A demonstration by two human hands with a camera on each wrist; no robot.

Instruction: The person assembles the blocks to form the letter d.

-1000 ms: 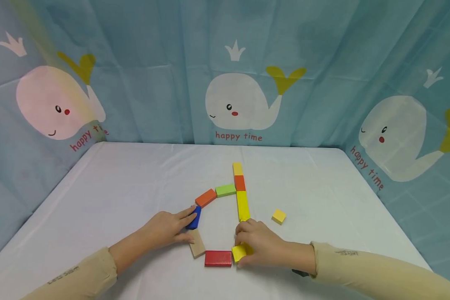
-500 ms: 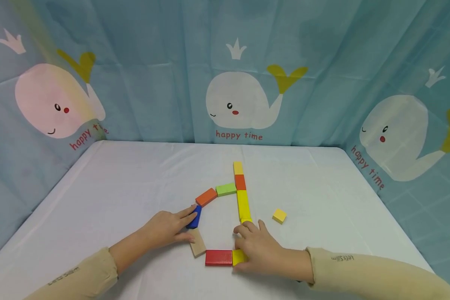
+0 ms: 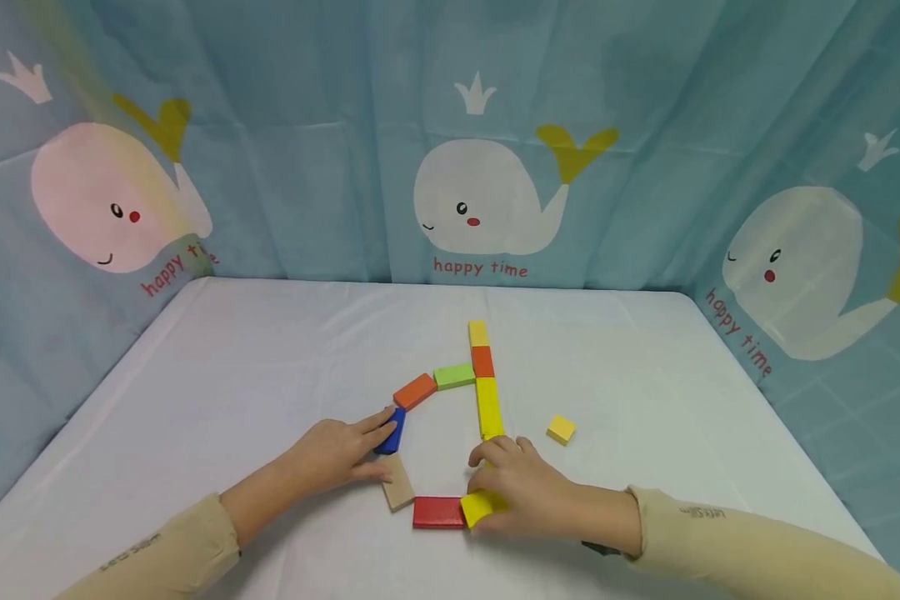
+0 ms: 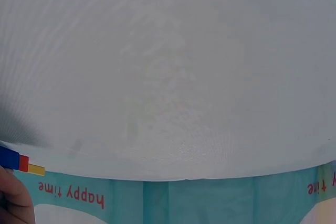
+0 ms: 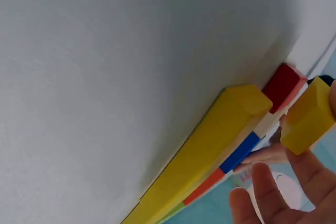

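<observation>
My left hand (image 3: pixel 333 457) rests with fingers extended on the blue block (image 3: pixel 396 432), its thumb on the plain wooden block (image 3: pixel 398 490). My right hand (image 3: pixel 528 492) pinches a small yellow block (image 3: pixel 477 507) between thumb and fingers. That yellow block (image 5: pixel 303 121) is tilted and sits at the right end of the red block (image 3: pixel 438 513). Under the right hand runs the near end of a yellow column; its long yellow block (image 3: pixel 488 404) shows beyond the fingers. In the right wrist view the other fingers (image 5: pixel 268 184) are spread apart from the held block.
An orange block (image 3: pixel 415 392) and a green block (image 3: pixel 454 377) curve from the blue one to the column. An orange-red block (image 3: pixel 482 362) and a pale yellow block (image 3: pixel 478 333) top the column. One loose yellow block (image 3: pixel 561 429) lies at right on the white tabletop (image 3: pixel 270 350).
The small yellow block in my right hand lay flush with the red block half a second ago; it is now tilted, and the hand has risen slightly. The left hand stays put.
</observation>
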